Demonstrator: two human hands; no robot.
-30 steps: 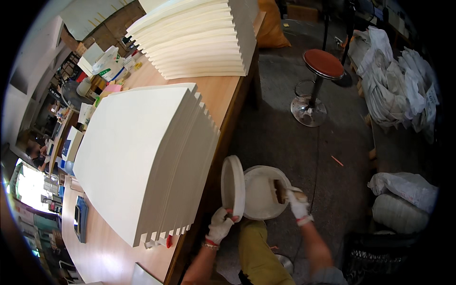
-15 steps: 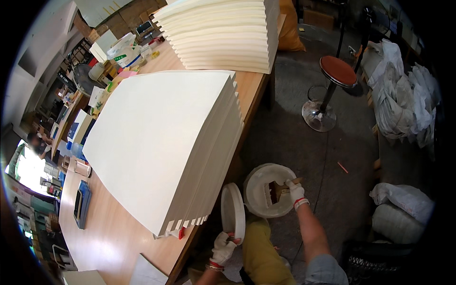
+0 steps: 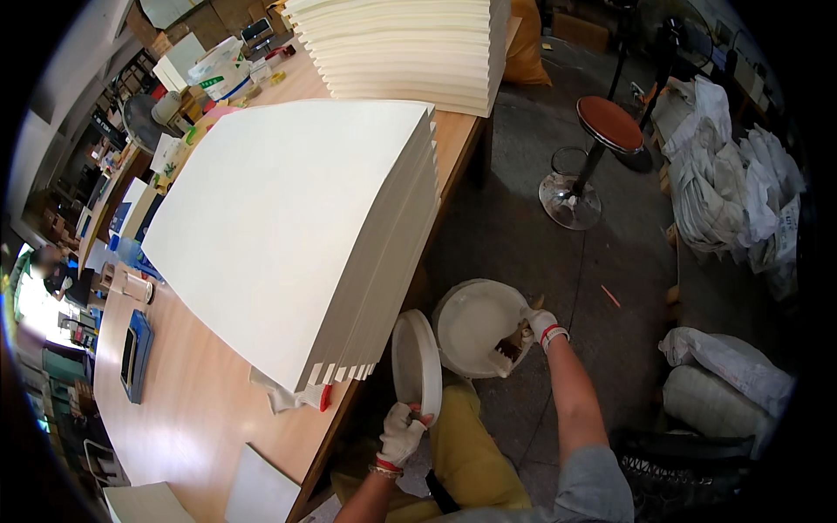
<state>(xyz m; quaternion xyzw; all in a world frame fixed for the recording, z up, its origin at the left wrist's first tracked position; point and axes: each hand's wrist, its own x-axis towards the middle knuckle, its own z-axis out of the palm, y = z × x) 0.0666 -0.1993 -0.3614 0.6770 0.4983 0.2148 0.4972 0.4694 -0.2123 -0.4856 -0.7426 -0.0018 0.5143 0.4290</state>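
My left hand [image 3: 403, 433], in a white work glove with a red cuff, grips the lower edge of a round white bucket lid [image 3: 431, 375]. The lid stands nearly on edge between the table and the bucket. On its right is a white plastic bucket [image 3: 475, 301] holding pale, whitish contents. My right hand [image 3: 544, 328], gloved alike, is closed at the bucket's right rim around a wide brush [image 3: 508, 348]. The brush's bristles dip inside the bucket at its lower right, and part of its handle is hidden by my fingers.
A tall stack of large white sheets [image 3: 288, 218] covers much of the wooden table [image 3: 200, 375], with another stack [image 3: 401, 57] behind it. A blue-edged tray-like object [image 3: 135, 357] lies left. A red-topped stool [image 3: 610, 125] and wrapped bundles [image 3: 711, 183] stand on the right.
The brush has shifted from the bucket's middle to its lower right rim, and my right hand's grip has turned with it. The whole view has shifted slightly. My left hand still holds the lid.
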